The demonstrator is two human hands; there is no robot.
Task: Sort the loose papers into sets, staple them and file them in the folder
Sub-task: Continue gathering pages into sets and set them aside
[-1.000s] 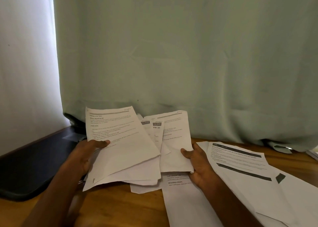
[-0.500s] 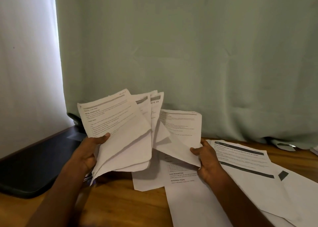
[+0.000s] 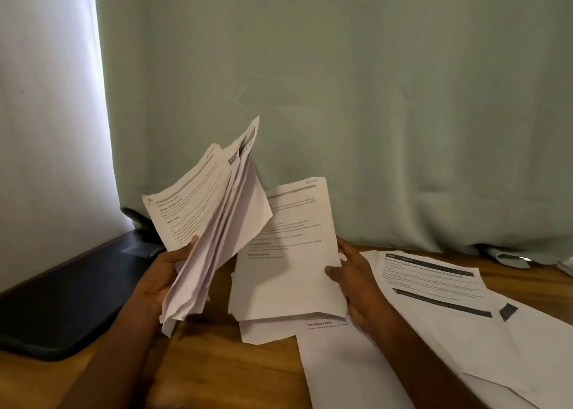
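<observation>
Papers are only part-sorted: my left hand grips a fanned bundle raised above the tabletop, my right hand pinches a flatter stack near its middle. More sheets lie loose toward the right edge. I judge stapling and filing remain; I see no stapler.

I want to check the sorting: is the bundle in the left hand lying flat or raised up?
Raised up. The left hand grips the bundle at its lower edge, sheets fanned and tilted above the table.

"REQUIRED PROPS" on table sheet, "TASK GOAL" on held sheet
</observation>
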